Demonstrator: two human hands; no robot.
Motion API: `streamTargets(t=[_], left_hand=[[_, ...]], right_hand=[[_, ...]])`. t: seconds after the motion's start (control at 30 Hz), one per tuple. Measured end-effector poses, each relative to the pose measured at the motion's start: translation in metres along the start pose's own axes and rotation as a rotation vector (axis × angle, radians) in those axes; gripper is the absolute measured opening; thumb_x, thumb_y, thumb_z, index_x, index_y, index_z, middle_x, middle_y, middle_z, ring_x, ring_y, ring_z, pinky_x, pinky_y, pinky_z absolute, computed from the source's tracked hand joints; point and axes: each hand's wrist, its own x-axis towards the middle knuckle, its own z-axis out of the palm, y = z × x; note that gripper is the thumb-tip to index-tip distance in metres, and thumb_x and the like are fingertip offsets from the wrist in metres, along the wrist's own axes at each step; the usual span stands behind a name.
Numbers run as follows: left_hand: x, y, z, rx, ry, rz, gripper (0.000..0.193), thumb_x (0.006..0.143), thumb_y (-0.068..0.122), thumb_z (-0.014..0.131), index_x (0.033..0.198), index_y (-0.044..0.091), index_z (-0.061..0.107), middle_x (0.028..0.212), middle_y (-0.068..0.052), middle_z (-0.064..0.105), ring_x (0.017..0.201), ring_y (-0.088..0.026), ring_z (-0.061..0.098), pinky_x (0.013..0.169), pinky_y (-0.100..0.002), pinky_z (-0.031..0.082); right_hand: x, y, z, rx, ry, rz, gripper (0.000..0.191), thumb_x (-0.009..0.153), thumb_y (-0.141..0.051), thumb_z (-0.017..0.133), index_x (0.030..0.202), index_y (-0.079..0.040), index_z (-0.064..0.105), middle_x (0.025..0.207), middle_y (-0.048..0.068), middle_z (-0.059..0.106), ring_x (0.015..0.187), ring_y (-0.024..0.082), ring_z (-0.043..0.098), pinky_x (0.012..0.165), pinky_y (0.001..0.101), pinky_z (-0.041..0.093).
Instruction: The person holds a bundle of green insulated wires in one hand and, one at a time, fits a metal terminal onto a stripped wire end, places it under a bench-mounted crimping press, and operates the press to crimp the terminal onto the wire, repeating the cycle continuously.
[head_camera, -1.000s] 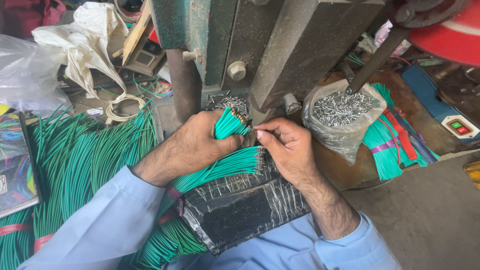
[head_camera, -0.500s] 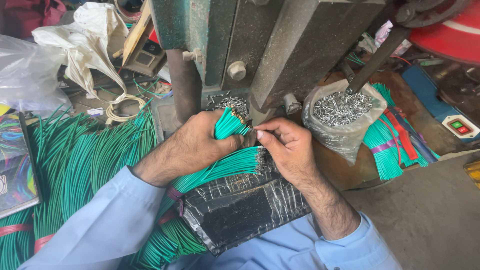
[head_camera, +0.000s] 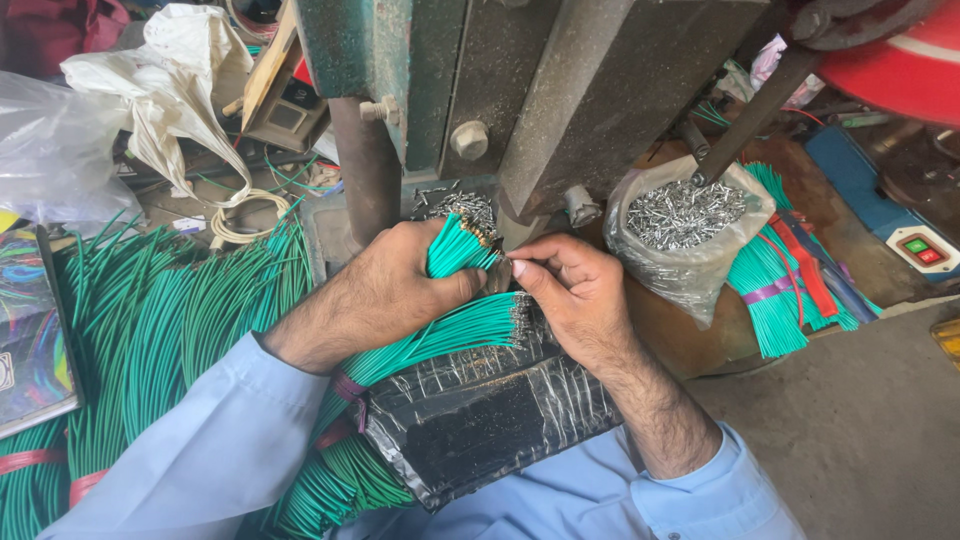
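My left hand (head_camera: 395, 290) grips a bundle of green wires (head_camera: 455, 243) with its cut ends pointing up toward the green press machine (head_camera: 520, 80). My right hand (head_camera: 575, 295) pinches the tip of one wire at the bundle's end, thumb and forefinger closed just below the machine's base. A second bundle of green wires (head_camera: 455, 335) with metal tips lies across a black plastic-wrapped pad (head_camera: 490, 415) on my lap. Small metal terminals (head_camera: 465, 207) lie scattered on the machine bed behind the hands.
A clear bag of metal terminals (head_camera: 685, 215) stands at the right, beside tied green wire bundles (head_camera: 775, 285). Long green wires (head_camera: 150, 330) are heaped at the left. White plastic bags (head_camera: 160, 80) lie at the back left. A switch box (head_camera: 925, 250) sits far right.
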Motion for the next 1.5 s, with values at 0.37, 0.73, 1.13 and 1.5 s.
streamTargets(t=[0.37, 0.73, 1.13, 1.5], left_hand=[[0.002, -0.003, -0.003, -0.146, -0.018, -0.057, 0.019, 0.090, 0.016, 0.069, 0.102, 0.003, 0.071, 0.078, -0.003, 0.074, 0.074, -0.010, 0.068, 0.070, -0.031, 0.058], [0.001, -0.002, -0.005, -0.196, 0.031, -0.075, 0.017, 0.087, 0.017, 0.071, 0.096, 0.003, 0.075, 0.073, -0.002, 0.072, 0.068, -0.009, 0.067, 0.063, -0.030, 0.056], [0.002, 0.000, -0.004, -0.171, 0.014, -0.054, 0.015, 0.086, 0.014, 0.068, 0.092, 0.002, 0.074, 0.070, -0.001, 0.069, 0.067, -0.008, 0.064, 0.063, -0.030, 0.056], [0.006, 0.007, 0.000, -0.162, 0.028, -0.070, 0.013, 0.086, 0.014, 0.069, 0.089, 0.002, 0.073, 0.068, -0.001, 0.068, 0.065, -0.009, 0.063, 0.060, -0.031, 0.055]], right_hand=[[0.004, 0.004, -0.003, 0.017, 0.024, 0.016, 0.010, 0.101, -0.005, 0.065, 0.109, 0.001, 0.066, 0.101, 0.006, 0.074, 0.095, 0.009, 0.070, 0.086, 0.0243, 0.058], [0.005, -0.004, -0.001, 0.008, 0.033, 0.021, 0.010, 0.099, -0.004, 0.067, 0.107, 0.002, 0.068, 0.099, 0.007, 0.076, 0.093, 0.010, 0.071, 0.084, 0.0243, 0.059], [0.005, -0.005, -0.003, -0.002, 0.022, -0.007, 0.011, 0.099, -0.006, 0.068, 0.106, 0.002, 0.070, 0.098, 0.007, 0.076, 0.093, 0.010, 0.072, 0.084, 0.0250, 0.060], [0.009, -0.008, -0.012, -0.010, 0.003, 0.009, 0.012, 0.099, -0.006, 0.069, 0.106, 0.003, 0.072, 0.095, 0.009, 0.077, 0.089, 0.011, 0.071, 0.081, 0.0245, 0.059]])
